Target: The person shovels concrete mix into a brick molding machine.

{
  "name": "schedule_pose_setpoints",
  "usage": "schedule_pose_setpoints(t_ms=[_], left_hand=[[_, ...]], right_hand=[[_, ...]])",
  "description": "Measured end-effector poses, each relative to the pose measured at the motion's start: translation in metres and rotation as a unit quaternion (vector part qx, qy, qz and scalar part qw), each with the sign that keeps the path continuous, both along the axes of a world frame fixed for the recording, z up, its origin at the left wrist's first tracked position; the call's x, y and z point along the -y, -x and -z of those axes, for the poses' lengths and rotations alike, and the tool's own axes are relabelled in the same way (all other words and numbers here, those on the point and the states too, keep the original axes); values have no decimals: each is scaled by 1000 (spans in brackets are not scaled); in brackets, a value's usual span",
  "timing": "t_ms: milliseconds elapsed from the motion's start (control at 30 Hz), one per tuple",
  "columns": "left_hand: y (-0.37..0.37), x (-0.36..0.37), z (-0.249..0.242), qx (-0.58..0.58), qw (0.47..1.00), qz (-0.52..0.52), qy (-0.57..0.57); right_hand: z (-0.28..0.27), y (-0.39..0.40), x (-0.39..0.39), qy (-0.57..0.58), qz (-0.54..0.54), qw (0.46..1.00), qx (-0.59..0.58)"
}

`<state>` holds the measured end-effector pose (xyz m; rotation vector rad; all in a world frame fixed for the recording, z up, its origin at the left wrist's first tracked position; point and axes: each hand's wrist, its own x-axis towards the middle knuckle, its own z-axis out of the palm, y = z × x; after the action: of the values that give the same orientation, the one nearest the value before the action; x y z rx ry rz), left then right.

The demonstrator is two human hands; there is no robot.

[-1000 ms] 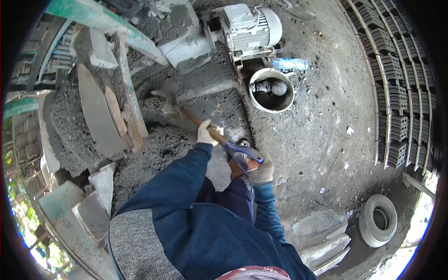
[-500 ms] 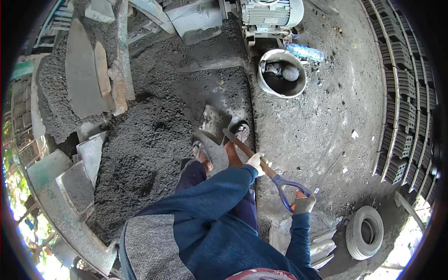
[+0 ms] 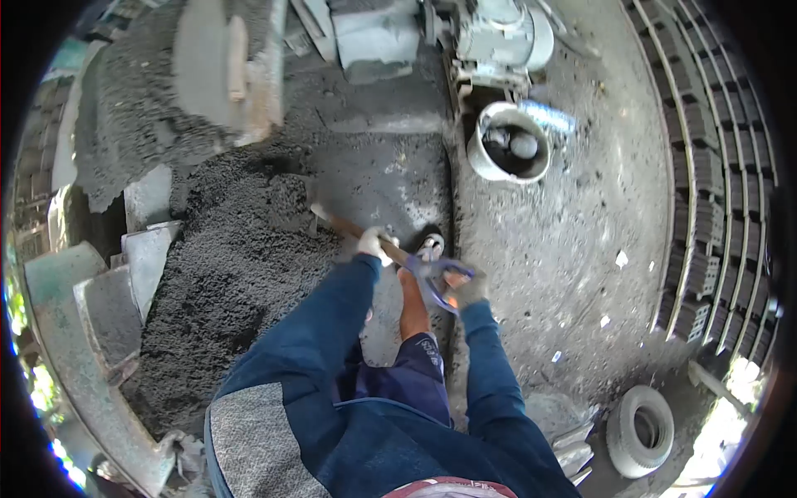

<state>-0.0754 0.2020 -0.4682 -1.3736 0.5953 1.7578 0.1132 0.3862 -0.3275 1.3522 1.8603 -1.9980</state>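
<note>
A shovel [image 3: 347, 226] with a wooden shaft and a blue D-shaped handle slants across the middle of the view. Its blade end meets the heap of dark, damp material [image 3: 241, 241], and part of the blade is covered by it. My left hand [image 3: 378, 245], in a pale glove, is wrapped round the wooden shaft near its middle. Around the blue handle, slightly blurred, is my right hand [image 3: 466, 287], also gloved. One foot in a sandal [image 3: 430, 246] stands on the floor just beyond the shovel.
A bucket [image 3: 491, 169] with items inside stands near a motor [image 3: 508, 41], a plastic bottle [image 3: 548, 117] beside it. Stacked blocks [image 3: 701, 270] behind bars line the right. A tire [image 3: 639, 432] lies lower right. Metal sheets [image 3: 112, 311] lean at the left.
Both hands have moved left with the shovel, and its blade has gone from the bare floor by the feet into the dark heap. The camera view has shifted too.
</note>
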Motion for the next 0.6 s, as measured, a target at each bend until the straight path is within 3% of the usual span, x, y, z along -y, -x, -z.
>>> schedule_pose_setpoints(t_ms=[33, 67, 100, 133, 167, 200, 233, 267, 300, 333, 367, 400, 433, 467, 500, 533, 600], left_hand=[[-22, -6, 3, -18, 999, -36, -23], [-35, -21, -63, -5, 999, -45, 29], [-60, -14, -59, 3, 998, -44, -45], [-88, -4, -72, -86, 986, -34, -140], [-101, 2, -108, -59, 990, 5, -126], [-114, 7, -144, -31, 992, 42, -114], [-121, 23, -162, -27, 991, 62, -118], [-138, 41, -167, -24, 989, 84, -123], [-136, 63, -162, -27, 992, 24, -117], [-128, 85, -156, -27, 993, -36, -111], [-109, 101, -165, -7, 999, -47, 7], [-98, 116, -178, 20, 990, -60, 128], [-114, 125, -147, -40, 986, -40, 155], [-117, 131, -143, -54, 984, -40, 164], [-119, 136, -138, -69, 982, -39, 172], [-122, 142, -133, -83, 979, -38, 180], [-110, 160, -164, -109, 979, -45, 167]], right_hand=[[-5, -23, -17, 82, 39, 996, 12], [-8, -48, -34, 156, 81, 984, 30], [-3, -95, -54, -162, -276, 947, -25], [3, -142, -74, -569, -412, 709, -61], [3, -185, -84, -547, -397, 737, -18], [-23, -209, -81, -610, -401, 683, -7], [-51, -228, -80, -507, -426, 745, 77], [-53, -258, -85, -505, -391, 768, 41], [-63, -270, -84, -560, -408, 716, 89], [-85, -274, -89, -476, -463, 731, 155], [-89, -278, -88, -426, -474, 726, 257], [-97, -288, -87, -379, -424, 787, 238], [-103, -290, -85, -325, -372, 842, 216], [-99, -281, -79, -186, -199, 933, 234], [-100, -270, -72, -34, -17, 971, 238], [-101, -262, -63, 126, 164, 952, 227], [-105, -246, -47, 153, 166, 952, 208]])
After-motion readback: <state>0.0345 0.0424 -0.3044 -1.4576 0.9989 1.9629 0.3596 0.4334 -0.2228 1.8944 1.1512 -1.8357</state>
